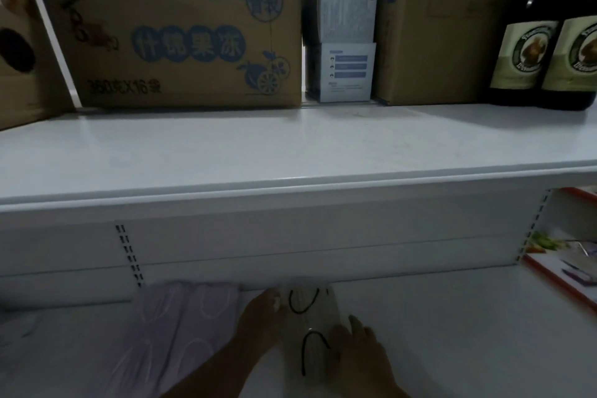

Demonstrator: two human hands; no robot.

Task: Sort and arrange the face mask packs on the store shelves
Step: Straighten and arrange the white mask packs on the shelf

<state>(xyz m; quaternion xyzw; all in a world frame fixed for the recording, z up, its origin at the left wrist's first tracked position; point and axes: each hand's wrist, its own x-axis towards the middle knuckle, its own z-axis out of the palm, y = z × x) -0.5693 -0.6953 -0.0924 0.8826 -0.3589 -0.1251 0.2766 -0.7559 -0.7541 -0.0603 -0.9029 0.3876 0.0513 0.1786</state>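
Two packs are all you have on the lower shelf (452,317) so far, so judge the sorting as barely begun. From the head view, take the clear mask pack (310,323) with black ear loops as your landmark: it lies flat against the shelf's back panel. Just to its left, touching or nearly so, rests the lilac pack (181,326). Your left hand (258,320) presses the landmark's left edge, fingers (274,297) stretched forward and fairly straight. Your right hand (358,349) rests on its near right corner, fingers (353,323) also extended; whether either thumb hooks under the pack you cannot tell. Neither hand pinches it; you seem to be squaring it up. Above the landmark, the upper shelf (290,152) carries a printed carton (174,32), white boxes (347,71) and bottles (546,58)
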